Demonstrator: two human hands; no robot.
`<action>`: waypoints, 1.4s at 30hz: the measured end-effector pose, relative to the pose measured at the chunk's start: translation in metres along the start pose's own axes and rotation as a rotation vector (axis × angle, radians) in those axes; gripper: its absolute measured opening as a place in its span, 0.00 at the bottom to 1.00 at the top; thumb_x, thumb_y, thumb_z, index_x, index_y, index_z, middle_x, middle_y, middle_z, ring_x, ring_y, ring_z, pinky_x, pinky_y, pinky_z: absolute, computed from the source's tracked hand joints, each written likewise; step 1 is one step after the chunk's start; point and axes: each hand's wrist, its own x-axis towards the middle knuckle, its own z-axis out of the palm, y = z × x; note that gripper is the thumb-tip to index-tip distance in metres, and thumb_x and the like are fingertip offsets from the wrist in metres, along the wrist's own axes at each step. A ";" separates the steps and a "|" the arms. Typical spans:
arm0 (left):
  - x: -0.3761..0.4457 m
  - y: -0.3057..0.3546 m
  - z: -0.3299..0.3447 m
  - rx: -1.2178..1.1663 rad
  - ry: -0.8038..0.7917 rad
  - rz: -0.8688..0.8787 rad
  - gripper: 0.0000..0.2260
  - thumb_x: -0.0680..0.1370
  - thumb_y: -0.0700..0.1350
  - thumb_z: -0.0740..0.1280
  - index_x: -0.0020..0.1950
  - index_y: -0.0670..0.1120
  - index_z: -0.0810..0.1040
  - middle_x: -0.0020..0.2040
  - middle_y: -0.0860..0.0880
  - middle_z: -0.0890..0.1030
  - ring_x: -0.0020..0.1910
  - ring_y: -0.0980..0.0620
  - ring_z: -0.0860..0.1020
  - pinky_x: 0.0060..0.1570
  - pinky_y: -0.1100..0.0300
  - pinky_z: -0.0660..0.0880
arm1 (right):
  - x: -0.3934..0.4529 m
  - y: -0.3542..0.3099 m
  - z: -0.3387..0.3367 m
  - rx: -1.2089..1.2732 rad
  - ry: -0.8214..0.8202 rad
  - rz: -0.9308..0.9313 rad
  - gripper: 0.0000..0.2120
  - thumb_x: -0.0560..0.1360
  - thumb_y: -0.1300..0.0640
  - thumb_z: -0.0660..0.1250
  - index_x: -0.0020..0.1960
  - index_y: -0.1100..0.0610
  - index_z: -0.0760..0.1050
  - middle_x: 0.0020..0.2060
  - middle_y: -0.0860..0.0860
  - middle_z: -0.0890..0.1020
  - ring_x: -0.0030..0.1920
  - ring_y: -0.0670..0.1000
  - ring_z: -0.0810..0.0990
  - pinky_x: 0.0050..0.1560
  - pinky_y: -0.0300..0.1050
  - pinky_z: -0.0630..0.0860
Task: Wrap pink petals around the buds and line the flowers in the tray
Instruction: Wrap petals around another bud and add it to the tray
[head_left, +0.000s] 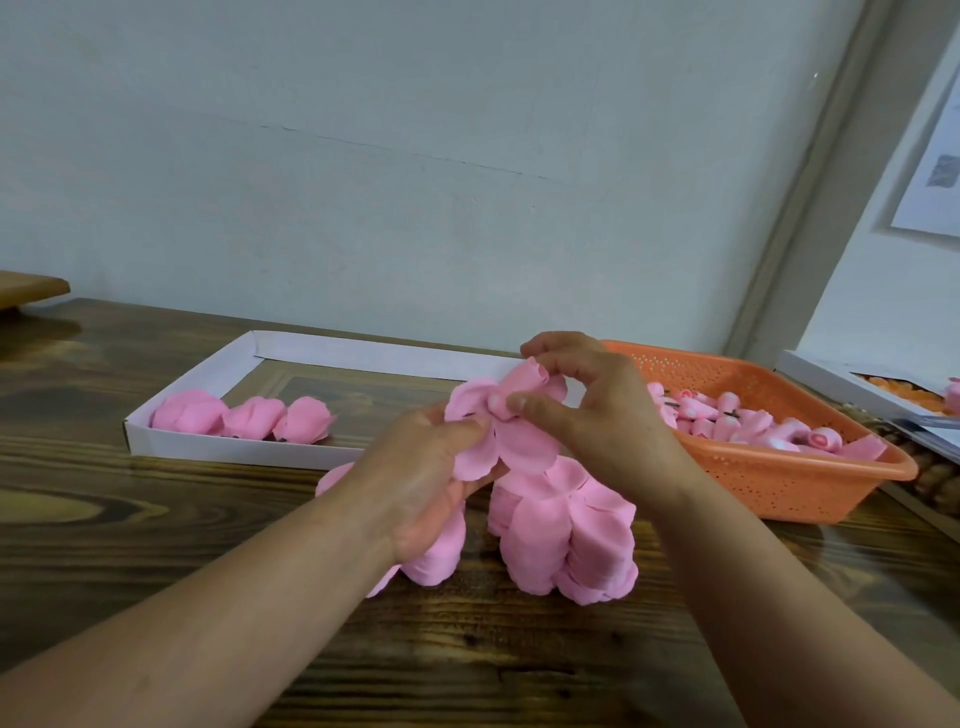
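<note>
Both hands are engaged above the table: a pink petal piece (498, 436) is gripped from below by the left hand (431, 483), while a bud (530, 382) at its centre is pinched by the curled fingers of the right hand (597, 410). Three finished flowers (244, 418) are lined up in the white tray (363, 353) (its far end is bare). Stacked petals (566, 540) and a basket (779, 467) of buds are left, so most of the work is judged undone.

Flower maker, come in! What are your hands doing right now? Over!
Left hand and right hand both pinching the pink flower, mid-wrap. Three finished flowers in white tray. Nothing blocking the tray.
</note>
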 end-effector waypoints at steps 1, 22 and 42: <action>0.000 0.000 -0.001 0.004 -0.002 0.003 0.11 0.79 0.33 0.60 0.59 0.38 0.77 0.54 0.40 0.83 0.53 0.46 0.82 0.54 0.53 0.78 | 0.000 0.000 -0.001 0.008 -0.019 0.002 0.05 0.70 0.61 0.73 0.43 0.54 0.78 0.56 0.46 0.76 0.53 0.38 0.74 0.47 0.23 0.68; -0.005 -0.006 -0.006 0.037 -0.095 -0.086 0.19 0.68 0.41 0.69 0.59 0.40 0.79 0.55 0.41 0.83 0.54 0.47 0.82 0.56 0.51 0.78 | -0.007 0.014 -0.005 0.352 -0.132 0.040 0.08 0.65 0.63 0.75 0.43 0.58 0.79 0.40 0.56 0.84 0.40 0.51 0.82 0.41 0.48 0.80; -0.004 -0.004 -0.005 -0.055 -0.023 -0.129 0.19 0.70 0.40 0.68 0.61 0.39 0.77 0.52 0.42 0.84 0.47 0.49 0.84 0.41 0.57 0.82 | -0.012 0.018 0.005 0.336 -0.003 0.214 0.09 0.70 0.73 0.64 0.39 0.60 0.74 0.26 0.49 0.79 0.27 0.46 0.75 0.33 0.39 0.74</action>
